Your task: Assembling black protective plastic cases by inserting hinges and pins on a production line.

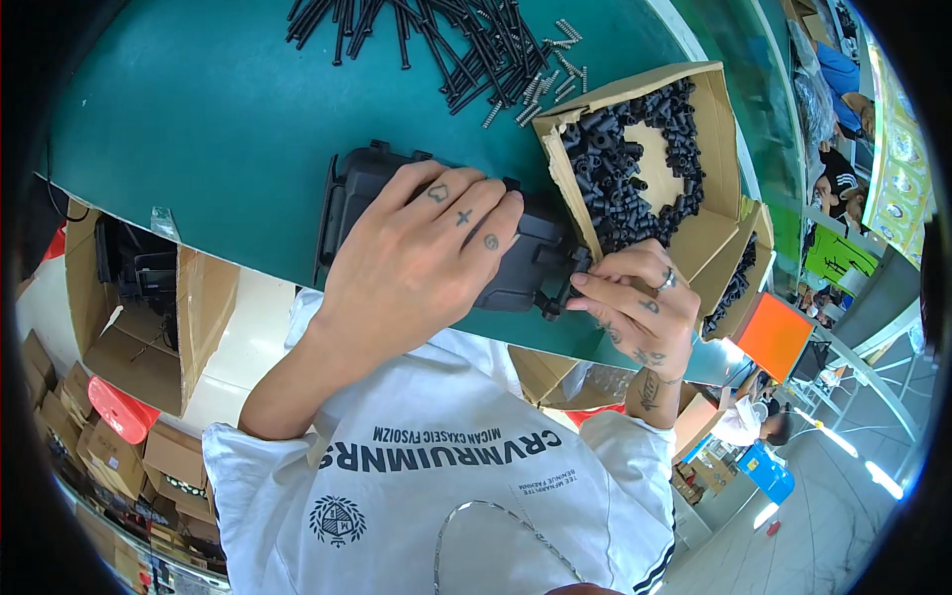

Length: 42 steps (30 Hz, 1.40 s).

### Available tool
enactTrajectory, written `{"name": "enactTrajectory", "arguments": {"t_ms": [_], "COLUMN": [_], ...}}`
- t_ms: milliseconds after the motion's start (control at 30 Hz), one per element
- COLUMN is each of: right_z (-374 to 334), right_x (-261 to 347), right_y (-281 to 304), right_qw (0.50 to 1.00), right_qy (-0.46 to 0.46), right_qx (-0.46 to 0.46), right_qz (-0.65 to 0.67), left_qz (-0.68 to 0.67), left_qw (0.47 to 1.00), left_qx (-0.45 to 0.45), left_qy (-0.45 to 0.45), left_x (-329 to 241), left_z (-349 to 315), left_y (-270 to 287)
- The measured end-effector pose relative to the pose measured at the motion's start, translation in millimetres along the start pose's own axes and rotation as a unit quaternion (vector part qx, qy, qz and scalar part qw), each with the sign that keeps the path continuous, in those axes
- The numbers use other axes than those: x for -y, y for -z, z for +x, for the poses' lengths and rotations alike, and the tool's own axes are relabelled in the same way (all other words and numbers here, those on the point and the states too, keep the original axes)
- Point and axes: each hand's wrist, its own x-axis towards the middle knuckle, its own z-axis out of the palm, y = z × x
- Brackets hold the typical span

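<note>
A black plastic case [511, 288] lies on the green tabletop near its front edge. Over its top is my left hand [426, 248], fingers bent and gripping it; the palm hides much of the lid. At the right end of the case, my right hand [640, 307] pinches a small black plastic fitting [557, 297] between thumb and fingertips. The fingers partly cover that piece, so how it joins the case cannot be made out. Just beyond the right hand, a cardboard box [716, 129] holds many small black plastic parts [620, 169].
Long black bolts [476, 55] and small metal springs [535, 99] lie loose at the table's far side. A second box of black parts [734, 288] stands at the right, near an orange panel [772, 335]. Below left are an open carton [134, 347] and a red stool [121, 409].
</note>
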Motion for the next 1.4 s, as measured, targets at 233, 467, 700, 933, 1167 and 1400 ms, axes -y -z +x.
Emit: {"name": "enactTrajectory", "arguments": {"t_ms": [233, 467, 700, 933, 1167, 1400], "right_z": [1, 1, 5, 10, 17, 24], "right_x": [-3, 4, 16, 30, 30, 29], "right_y": [-3, -5, -4, 1, 4, 6], "right_qw": [0.998, 0.997, 0.998, 0.997, 0.995, 0.996], "right_qy": [0.053, 0.069, 0.049, 0.012, 0.014, 0.003], "right_qx": [-0.017, -0.028, -0.012, 0.03, 0.057, 0.078], "right_qz": [0.002, -0.007, -0.035, -0.067, -0.078, -0.04], "left_qz": [0.009, 0.0, 0.004, 0.009, 0.01, 0.01], "left_qw": [1.0, 1.0, 1.0, 1.0, 1.0, 1.0], "left_qx": [0.003, 0.0, -0.002, 0.002, 0.007, -0.002], "left_qy": [-0.001, 0.003, 0.0, 0.0, 0.002, 0.001], "left_x": [0, 0, 0, 1, 0, 0], "left_z": [0, 0, 0, -1, -1, -1], "left_y": [-1, -1, -1, -1, -1, -2]}}
